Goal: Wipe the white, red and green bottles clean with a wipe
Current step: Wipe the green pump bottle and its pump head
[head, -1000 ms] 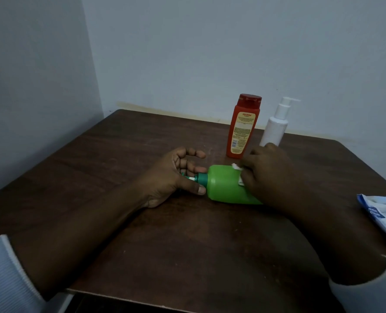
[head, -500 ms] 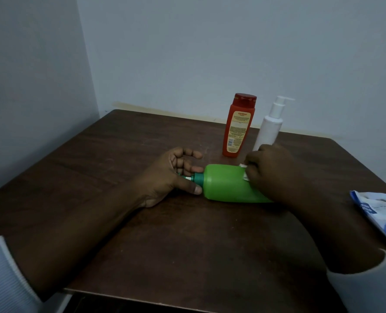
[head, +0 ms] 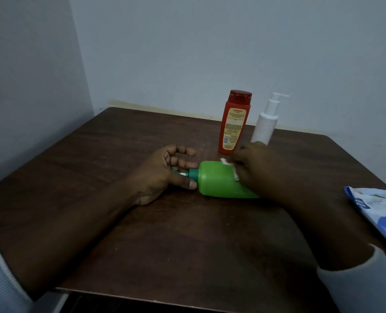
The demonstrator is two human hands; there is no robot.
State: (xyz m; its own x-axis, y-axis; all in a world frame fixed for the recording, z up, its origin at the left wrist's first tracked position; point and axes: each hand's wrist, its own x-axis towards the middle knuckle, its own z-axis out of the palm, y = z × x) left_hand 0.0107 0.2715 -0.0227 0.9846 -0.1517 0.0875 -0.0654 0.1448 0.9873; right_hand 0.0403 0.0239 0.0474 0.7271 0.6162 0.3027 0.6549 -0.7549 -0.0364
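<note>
The green bottle (head: 219, 182) lies on its side in the middle of the dark wooden table (head: 165, 245), its dark green pump neck pointing left. My left hand (head: 162, 175) grips that neck between thumb and fingers. My right hand (head: 259, 170) presses a white wipe (head: 229, 166) onto the upper right part of the green bottle; only the wipe's edge shows. Behind them the red bottle (head: 233, 123) and the white pump bottle (head: 265, 120) stand upright side by side, untouched.
A blue and white pack of wipes (head: 377, 211) lies at the table's right edge. Walls close off the table at the back and on the left. The table's front edge runs just below my forearms.
My right hand with the wipe has slid back and forth a little along the green bottle's top. My left hand keeps its hold on the neck.
</note>
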